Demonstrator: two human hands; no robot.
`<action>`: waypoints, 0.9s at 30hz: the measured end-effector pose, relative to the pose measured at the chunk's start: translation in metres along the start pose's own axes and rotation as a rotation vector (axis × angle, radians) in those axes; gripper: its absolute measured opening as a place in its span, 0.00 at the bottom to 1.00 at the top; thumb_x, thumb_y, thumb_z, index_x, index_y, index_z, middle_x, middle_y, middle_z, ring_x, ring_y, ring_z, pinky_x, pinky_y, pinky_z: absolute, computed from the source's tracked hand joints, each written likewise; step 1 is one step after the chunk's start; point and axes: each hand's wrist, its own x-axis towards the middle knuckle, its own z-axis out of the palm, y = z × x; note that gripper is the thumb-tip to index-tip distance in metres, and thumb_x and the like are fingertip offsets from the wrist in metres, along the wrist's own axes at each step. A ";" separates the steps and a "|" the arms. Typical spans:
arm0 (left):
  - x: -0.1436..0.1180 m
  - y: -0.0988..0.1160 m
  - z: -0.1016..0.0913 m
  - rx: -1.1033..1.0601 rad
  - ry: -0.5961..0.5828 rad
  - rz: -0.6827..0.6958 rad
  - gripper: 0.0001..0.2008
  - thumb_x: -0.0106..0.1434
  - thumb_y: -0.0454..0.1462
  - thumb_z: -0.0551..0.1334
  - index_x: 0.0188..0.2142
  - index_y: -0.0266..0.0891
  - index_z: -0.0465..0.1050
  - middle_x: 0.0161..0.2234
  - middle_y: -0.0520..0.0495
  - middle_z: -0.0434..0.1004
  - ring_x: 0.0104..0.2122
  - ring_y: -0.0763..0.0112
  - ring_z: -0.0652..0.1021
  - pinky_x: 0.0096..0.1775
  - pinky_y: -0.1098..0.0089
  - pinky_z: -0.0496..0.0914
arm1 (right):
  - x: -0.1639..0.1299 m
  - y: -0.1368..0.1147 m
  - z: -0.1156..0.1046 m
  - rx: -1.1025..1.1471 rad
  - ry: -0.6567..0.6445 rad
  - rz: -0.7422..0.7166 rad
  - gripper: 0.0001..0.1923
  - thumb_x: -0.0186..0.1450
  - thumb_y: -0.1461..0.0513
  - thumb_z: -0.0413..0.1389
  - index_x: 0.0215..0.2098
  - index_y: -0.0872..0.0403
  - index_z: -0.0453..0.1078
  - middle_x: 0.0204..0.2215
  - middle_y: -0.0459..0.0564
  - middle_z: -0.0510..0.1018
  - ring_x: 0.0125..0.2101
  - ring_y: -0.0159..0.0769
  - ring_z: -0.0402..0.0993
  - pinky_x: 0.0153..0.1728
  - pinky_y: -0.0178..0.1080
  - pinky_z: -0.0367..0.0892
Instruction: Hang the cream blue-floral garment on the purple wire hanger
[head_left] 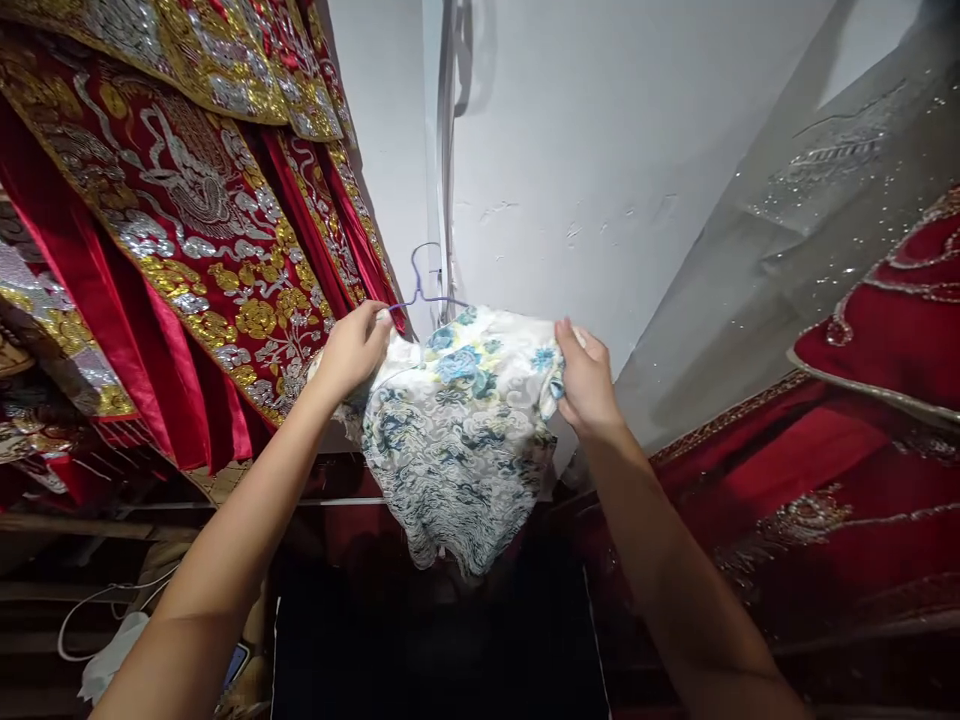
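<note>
A white blouse [465,420] with blue and green flowers and a ruffled lower part hangs in front of me on a thin purple hanger [418,290]. At its left shoulder, my left hand [352,348] is closed on the cloth near the hanger's end. My right hand [589,375] pinches the other shoulder between thumb and fingers. The hanger's hook stands free in the picture, close to a pale vertical pole. Whether the fingers also grip the hanger itself is hidden by the cloth.
Red garments [202,220] with gold and silver embroidery hang at the left. More red beaded clothing [885,340] and a sheer sequined cover [810,210] hang at the right. Behind is a white wall [570,130] with a pole [444,150]. A white cable [71,625] lies lower left.
</note>
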 end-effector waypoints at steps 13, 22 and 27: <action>-0.067 -0.018 -0.009 -0.770 -0.410 -0.124 0.19 0.64 0.51 0.55 0.26 0.39 0.66 0.26 0.48 0.64 0.29 0.66 0.67 0.34 0.65 0.63 | -0.062 -0.018 -0.028 -0.058 -1.397 0.282 0.42 0.49 0.38 0.66 0.53 0.56 0.72 0.47 0.56 0.76 0.43 0.45 0.75 0.43 0.42 0.71; -0.075 0.080 -0.003 -0.858 -0.656 0.157 0.29 0.68 0.54 0.52 0.15 0.42 0.55 0.19 0.51 0.55 0.27 0.66 0.63 0.45 0.58 0.67 | -0.058 0.054 -0.020 -0.515 -0.723 -0.085 0.42 0.55 0.52 0.68 0.65 0.47 0.61 0.66 0.55 0.59 0.67 0.49 0.51 0.66 0.51 0.48; -0.053 0.093 -0.022 -0.680 -0.720 0.075 0.20 0.65 0.53 0.57 0.32 0.41 0.77 0.30 0.43 0.75 0.34 0.60 0.76 0.44 0.60 0.72 | -0.042 0.051 -0.047 -0.474 -0.710 0.138 0.16 0.63 0.49 0.59 0.32 0.54 0.74 0.37 0.51 0.79 0.43 0.43 0.74 0.48 0.45 0.69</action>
